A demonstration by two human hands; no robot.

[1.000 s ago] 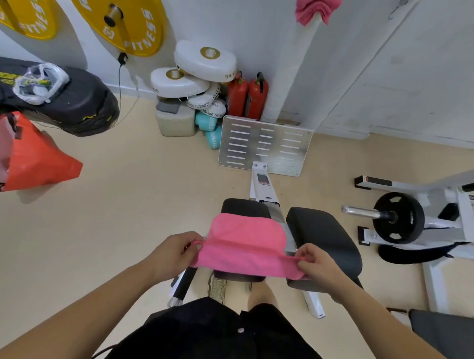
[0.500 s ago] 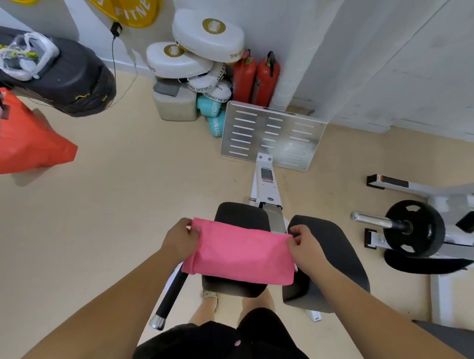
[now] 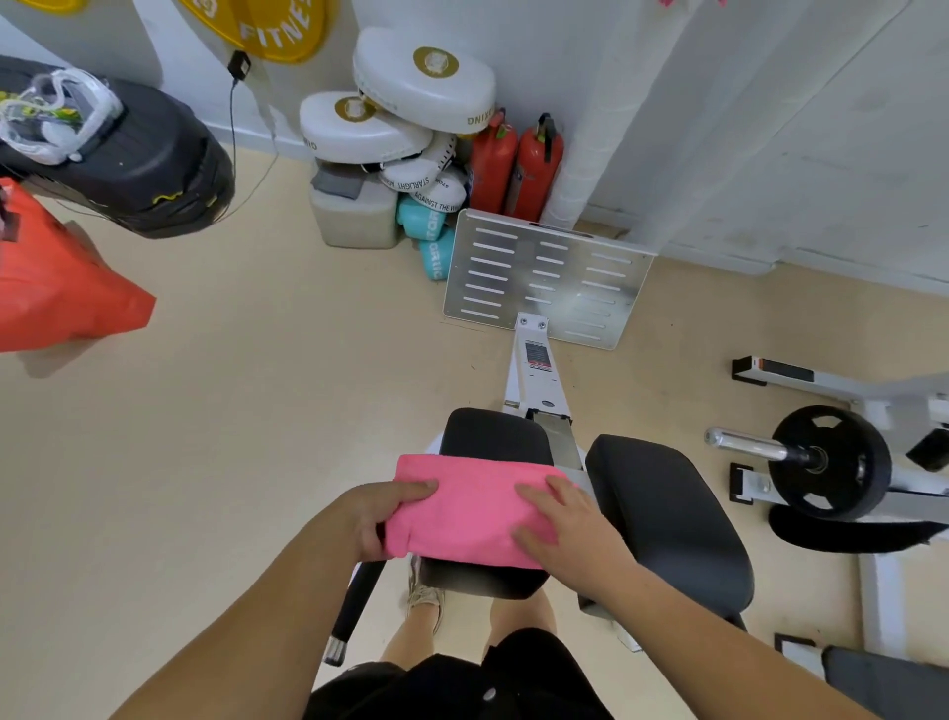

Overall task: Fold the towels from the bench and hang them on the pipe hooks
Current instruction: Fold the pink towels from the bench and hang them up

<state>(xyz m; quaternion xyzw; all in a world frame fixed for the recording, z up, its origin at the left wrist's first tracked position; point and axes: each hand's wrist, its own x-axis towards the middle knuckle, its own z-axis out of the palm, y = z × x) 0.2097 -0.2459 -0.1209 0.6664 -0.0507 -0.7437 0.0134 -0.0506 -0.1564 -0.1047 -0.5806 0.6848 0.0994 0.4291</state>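
A folded pink towel [image 3: 470, 511] lies across the left black pad [image 3: 495, 437] of the bench. My left hand [image 3: 380, 519] grips the towel's left end, thumb under and fingers on top. Flat on the towel's right end rests my right hand [image 3: 567, 534], fingers spread, pressing it onto the pad. The white wrapped pipe [image 3: 611, 103] runs up the wall at the back; a scrap of pink cloth [image 3: 667, 2] shows at the top edge beside it. The hooks are out of view.
The bench's right black pad [image 3: 667, 519] and its metal footplate [image 3: 547, 280] lie ahead. White pads [image 3: 426, 77] and two red extinguishers [image 3: 516, 164] stand against the wall. A weight plate on a bar [image 3: 832, 462] is at the right, an orange bag [image 3: 56, 277] at the left.
The towel was held up stretched between both hands, then folded over and laid down on the left pad. My right hand now rests flat on it.
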